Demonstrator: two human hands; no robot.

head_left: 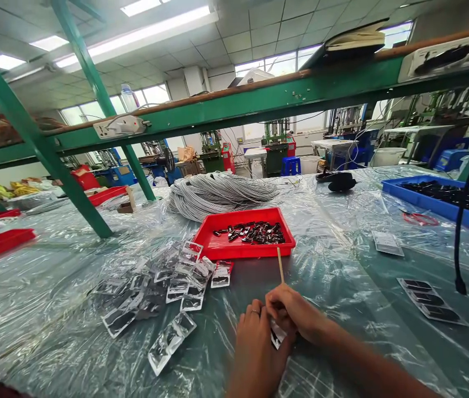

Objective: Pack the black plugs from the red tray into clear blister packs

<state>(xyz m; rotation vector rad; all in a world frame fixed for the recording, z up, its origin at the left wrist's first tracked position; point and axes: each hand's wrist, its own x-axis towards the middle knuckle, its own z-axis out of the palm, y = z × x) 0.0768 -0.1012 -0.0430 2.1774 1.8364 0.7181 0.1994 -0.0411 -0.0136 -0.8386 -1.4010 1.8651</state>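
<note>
Got the right hand (290,310) closed around a thin stick (280,266), with the top sticking up out of the fist and the lower end hidden in the fingers. Poking up across the front wall of the red tray (238,254) in this view, near its right corner; can't tell if touching.

Down below the grip, a small packet (276,336), silvery with black, peeking out between the two hands and mostly covered. Left hand (256,337) right up against the right one, fingers bent over the packet from the left, ring on one finger. Can't tell if actually pinching it or just resting on it.

Off to the left, a messy heap of packets (186,271), plus a loose packet (172,341) nearer the camera. Straight ahead, small dark parts (261,233) inside the red tray, and right behind that, a big grey cable coil (221,194). Over on the right, a blue tray (433,208) full of black pieces (453,193), a hanging black cord (459,237) and a card (432,301) with dark patches, flat on the plastic-covered table (333,282).
</note>
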